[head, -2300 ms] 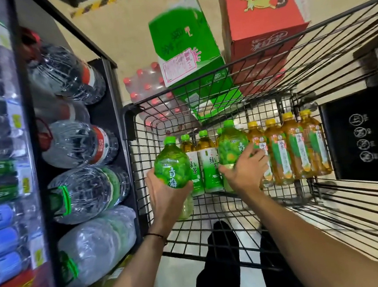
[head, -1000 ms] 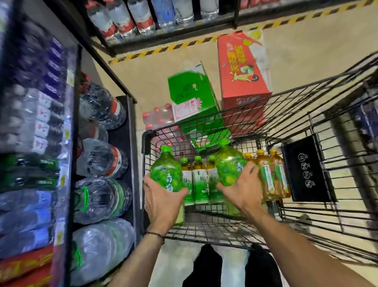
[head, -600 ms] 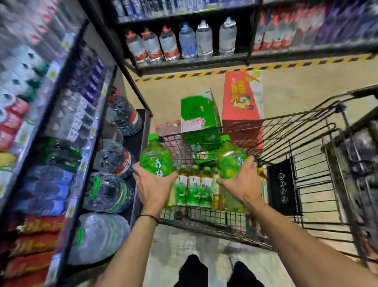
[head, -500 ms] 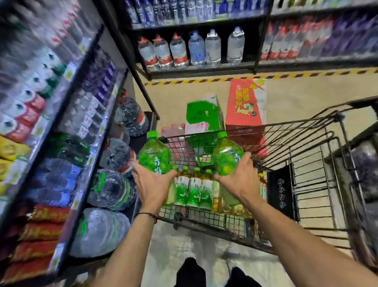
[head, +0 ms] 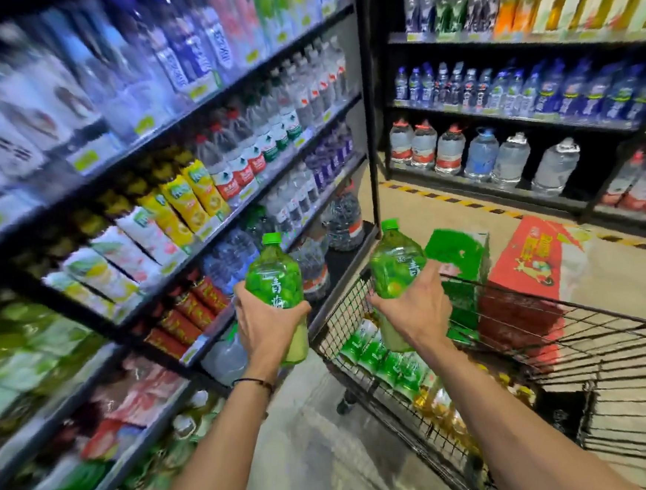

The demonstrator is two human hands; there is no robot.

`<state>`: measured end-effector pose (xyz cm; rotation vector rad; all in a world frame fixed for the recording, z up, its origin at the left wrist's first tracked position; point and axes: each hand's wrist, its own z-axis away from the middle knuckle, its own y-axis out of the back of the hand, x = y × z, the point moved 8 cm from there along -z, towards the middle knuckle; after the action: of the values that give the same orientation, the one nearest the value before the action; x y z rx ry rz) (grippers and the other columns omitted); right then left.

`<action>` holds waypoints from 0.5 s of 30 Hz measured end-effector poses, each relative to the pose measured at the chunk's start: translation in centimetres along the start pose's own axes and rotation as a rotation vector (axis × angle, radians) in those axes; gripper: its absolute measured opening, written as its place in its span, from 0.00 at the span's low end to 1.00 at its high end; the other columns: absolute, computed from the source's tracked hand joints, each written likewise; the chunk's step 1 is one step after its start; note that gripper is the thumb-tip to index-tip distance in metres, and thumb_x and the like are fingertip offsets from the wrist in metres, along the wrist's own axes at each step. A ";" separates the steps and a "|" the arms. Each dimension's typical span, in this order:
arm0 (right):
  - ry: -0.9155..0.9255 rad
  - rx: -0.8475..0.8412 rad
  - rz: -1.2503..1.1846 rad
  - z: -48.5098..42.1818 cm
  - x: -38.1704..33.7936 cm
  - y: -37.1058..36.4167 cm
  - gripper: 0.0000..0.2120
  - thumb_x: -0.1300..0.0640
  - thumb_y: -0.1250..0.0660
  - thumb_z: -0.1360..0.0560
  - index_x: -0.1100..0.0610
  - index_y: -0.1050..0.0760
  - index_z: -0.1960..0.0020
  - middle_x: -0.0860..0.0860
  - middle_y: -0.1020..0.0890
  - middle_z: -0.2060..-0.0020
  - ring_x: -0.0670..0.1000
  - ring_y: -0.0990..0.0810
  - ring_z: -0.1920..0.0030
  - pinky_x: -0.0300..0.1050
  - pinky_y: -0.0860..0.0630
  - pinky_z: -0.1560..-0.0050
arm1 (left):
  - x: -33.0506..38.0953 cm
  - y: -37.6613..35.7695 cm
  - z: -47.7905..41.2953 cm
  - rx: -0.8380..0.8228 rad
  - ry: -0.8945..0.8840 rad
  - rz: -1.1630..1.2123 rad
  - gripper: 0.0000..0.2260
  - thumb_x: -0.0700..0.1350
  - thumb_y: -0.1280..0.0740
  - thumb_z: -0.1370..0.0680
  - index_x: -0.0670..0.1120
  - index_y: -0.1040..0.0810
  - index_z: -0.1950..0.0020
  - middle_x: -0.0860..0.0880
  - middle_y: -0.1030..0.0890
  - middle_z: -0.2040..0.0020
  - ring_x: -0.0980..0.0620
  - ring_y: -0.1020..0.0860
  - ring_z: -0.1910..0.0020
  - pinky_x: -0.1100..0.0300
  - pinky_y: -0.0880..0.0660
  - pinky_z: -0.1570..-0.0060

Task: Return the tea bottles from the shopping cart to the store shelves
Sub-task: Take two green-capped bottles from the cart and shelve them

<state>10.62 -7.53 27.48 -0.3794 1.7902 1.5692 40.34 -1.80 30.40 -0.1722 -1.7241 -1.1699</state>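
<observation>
My left hand [head: 268, 326] grips a green tea bottle [head: 273, 277] with a green cap, held upright in front of the left shelving [head: 212, 234]. My right hand [head: 415, 309] grips a second green tea bottle [head: 396, 262], upright above the near left corner of the black wire shopping cart [head: 553, 346]. Both bottles are lifted clear of the cart. Inside the cart, several smaller green-labelled tea bottles [head: 384, 360] and amber tea bottles [head: 442, 409] stand along its left side, partly hidden by my right forearm.
Stocked drink shelves fill the left side, blurred by motion. More shelves with water bottles [head: 480, 151] run across the back. A green carton [head: 461, 249] and a red carton [head: 535, 266] sit on the floor beyond the cart. Large water jugs [head: 344, 220] sit low on the left.
Both hands have lifted their green bottles up out of the cart. The view has swung up and to the left, bringing the left shelves into view.
</observation>
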 end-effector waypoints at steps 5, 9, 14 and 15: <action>0.154 -0.090 -0.011 3.0 -6.5 -2.3 0.58 0.32 0.22 0.43 0.61 0.44 0.26 0.61 0.25 0.36 0.64 0.21 0.40 0.59 0.22 0.43 | -4.5 7.8 0.1 0.169 0.100 0.027 0.47 0.52 0.14 0.44 0.47 0.35 0.33 0.41 0.21 0.41 0.38 0.21 0.41 0.46 0.23 0.43; 0.274 -0.083 -0.049 7.2 -11.9 -3.8 0.54 0.34 0.20 0.44 0.59 0.42 0.32 0.61 0.23 0.41 0.65 0.20 0.44 0.55 0.23 0.48 | -8.5 15.0 1.1 0.294 0.162 0.078 0.47 0.48 0.13 0.42 0.44 0.36 0.31 0.41 0.22 0.40 0.38 0.21 0.42 0.45 0.23 0.42; 0.411 -0.129 -0.127 15.7 -19.2 -6.3 0.49 0.36 0.19 0.46 0.55 0.43 0.38 0.60 0.21 0.44 0.65 0.19 0.45 0.56 0.23 0.49 | -13.6 24.9 4.2 0.428 0.231 0.068 0.48 0.52 0.13 0.43 0.41 0.35 0.32 0.40 0.22 0.39 0.38 0.21 0.39 0.44 0.22 0.42; 0.440 -0.141 -0.141 17.9 -20.5 -6.9 0.48 0.36 0.20 0.46 0.56 0.42 0.39 0.60 0.21 0.45 0.65 0.19 0.46 0.56 0.23 0.50 | -14.7 26.9 4.9 0.447 0.246 0.054 0.49 0.53 0.13 0.42 0.41 0.36 0.31 0.39 0.23 0.37 0.38 0.22 0.37 0.43 0.23 0.41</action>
<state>35.07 3.17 36.16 -0.9590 1.9242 1.6021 60.16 21.62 35.39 0.1896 -1.7020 -0.7083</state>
